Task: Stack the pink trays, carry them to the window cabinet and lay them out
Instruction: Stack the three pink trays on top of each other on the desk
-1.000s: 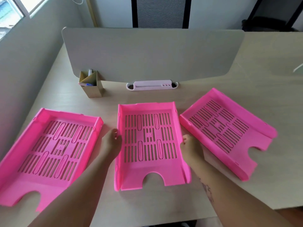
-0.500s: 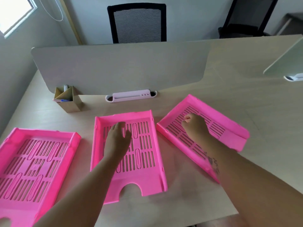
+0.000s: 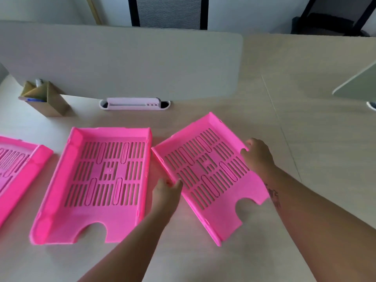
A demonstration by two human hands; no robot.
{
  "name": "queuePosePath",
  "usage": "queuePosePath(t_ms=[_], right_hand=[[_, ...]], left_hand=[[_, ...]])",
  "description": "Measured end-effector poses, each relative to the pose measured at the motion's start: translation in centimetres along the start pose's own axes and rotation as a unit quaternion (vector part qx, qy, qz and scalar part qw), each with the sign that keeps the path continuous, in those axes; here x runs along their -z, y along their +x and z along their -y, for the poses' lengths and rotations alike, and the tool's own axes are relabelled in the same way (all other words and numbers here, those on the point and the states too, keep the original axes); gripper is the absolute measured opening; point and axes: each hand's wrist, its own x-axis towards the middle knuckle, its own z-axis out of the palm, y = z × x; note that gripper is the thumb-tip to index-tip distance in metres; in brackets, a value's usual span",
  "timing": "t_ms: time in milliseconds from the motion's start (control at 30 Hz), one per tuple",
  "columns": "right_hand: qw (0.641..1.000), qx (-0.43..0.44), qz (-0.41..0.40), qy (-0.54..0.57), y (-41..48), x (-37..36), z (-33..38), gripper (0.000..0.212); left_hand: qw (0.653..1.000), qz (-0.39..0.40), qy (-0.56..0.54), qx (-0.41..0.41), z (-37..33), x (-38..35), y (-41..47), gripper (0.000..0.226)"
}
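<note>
Three pink slotted trays lie on the pale desk. The right tray (image 3: 205, 171) sits at an angle. My left hand (image 3: 165, 193) grips its left wall, thumb inside the rim. My right hand (image 3: 257, 154) grips its right wall. The middle tray (image 3: 101, 184) lies flat just left of my left hand, untouched. Only a corner of the left tray (image 3: 18, 169) shows at the frame's left edge.
A grey divider panel (image 3: 126, 62) stands across the desk behind the trays, with a white cable slot (image 3: 134, 103) at its foot. A cardboard pen holder (image 3: 43, 100) stands at the back left. A black mesh chair (image 3: 168, 12) is beyond the divider.
My left hand left the middle tray and took the right tray's left wall. My right hand moved from inside that tray to its right wall. The view shifted right.
</note>
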Motion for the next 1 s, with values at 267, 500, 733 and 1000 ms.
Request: queuePosePath(t_ms=[267, 500, 733, 1000], right_hand=[[1.000, -0.010, 0.010, -0.006, 0.5, -1.1, -3.2, 0.013], [0.996, 0.045, -0.045, 0.056, -2.3, 1.7, -1.9, 0.017], [0.987, 0.100, -0.006, 0.128, -9.6, -2.0, 9.3, 0.015], [0.979, 0.079, 0.025, 0.188, -16.7, -10.0, 21.4, 0.013]], left_hand=[[0.997, -0.070, 0.036, -0.009, -0.6, -2.4, -1.0, 0.004], [0.982, -0.105, 0.092, -0.129, -4.7, 2.2, -0.1, 0.021], [0.953, -0.186, 0.186, -0.151, -4.4, 16.5, 3.1, 0.024], [0.932, -0.209, 0.252, -0.158, 1.1, 31.1, 7.2, 0.026]])
